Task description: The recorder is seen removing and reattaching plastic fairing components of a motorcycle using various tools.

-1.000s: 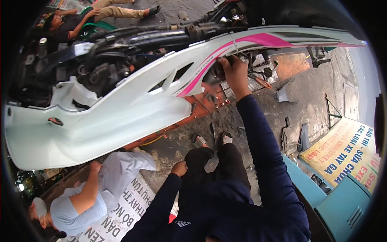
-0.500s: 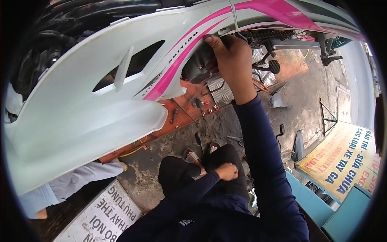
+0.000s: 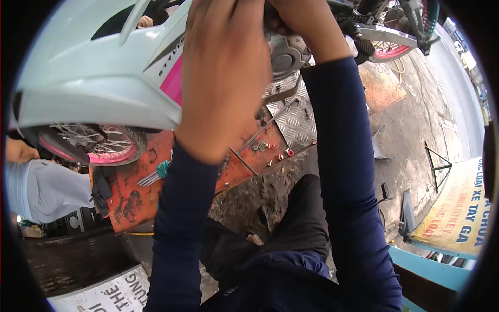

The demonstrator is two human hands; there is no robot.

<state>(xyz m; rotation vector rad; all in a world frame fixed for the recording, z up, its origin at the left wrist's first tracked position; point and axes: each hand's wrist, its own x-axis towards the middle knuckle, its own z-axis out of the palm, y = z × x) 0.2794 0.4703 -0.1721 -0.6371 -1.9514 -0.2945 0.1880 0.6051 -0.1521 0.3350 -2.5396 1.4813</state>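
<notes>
While the left grip (image 3: pixel 226 78) is overlapping the white, pink-striped plastic fairing (image 3: pixel 99 99) at far left, the right grip (image 3: pixel 306 21) is sitting near the round grey metal engine cover (image 3: pixel 285 60), and I cannot tell whether either is pinching anything

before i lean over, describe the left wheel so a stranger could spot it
Find the white panel, upper left. Below its lower edge, above the left end of the orange platform, is a spoked wheel with a pink rim. Unlike the pink-rimmed wheel at upper right, this one shows under that panel.

smooth, glossy plastic fairing (image 3: pixel 99 88)
</notes>
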